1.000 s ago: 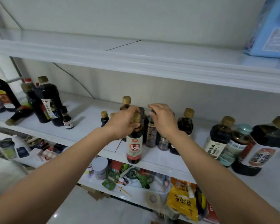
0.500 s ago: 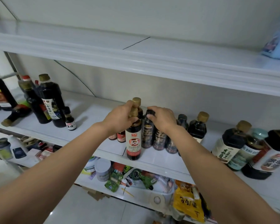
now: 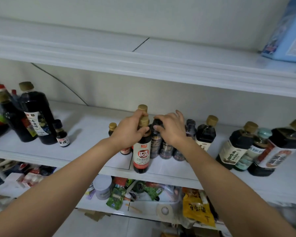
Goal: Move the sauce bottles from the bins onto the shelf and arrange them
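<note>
Both hands reach onto the white middle shelf [image 3: 85,134], where dark sauce bottles stand in clusters. The left hand [image 3: 129,130] is closed around the neck of a tall dark glass bottle with a gold cap and a red-and-white label [image 3: 142,151], which stands upright near the front edge of the shelf. Just beside it, the right hand [image 3: 172,130] rests with curled fingers on the black cap of a slim dark bottle with a brown label [image 3: 155,144]; whether it truly grips that cap cannot be told. More small dark bottles stand touching one another under the right wrist. Behind the left hand rises another gold-capped bottle [image 3: 142,108], and a short gold-capped bottle [image 3: 112,128] stands to its left. Far left on the shelf stands a large dark plastic jug with a gold cap [image 3: 37,115], with a tiny dark bottle [image 3: 61,134] just beside it. To the right stand three broad dark bottles with pale labels [image 3: 236,146]. The lower shelf [image 3: 96,205] holds packets and a yellow bag [image 3: 197,211].
</note>
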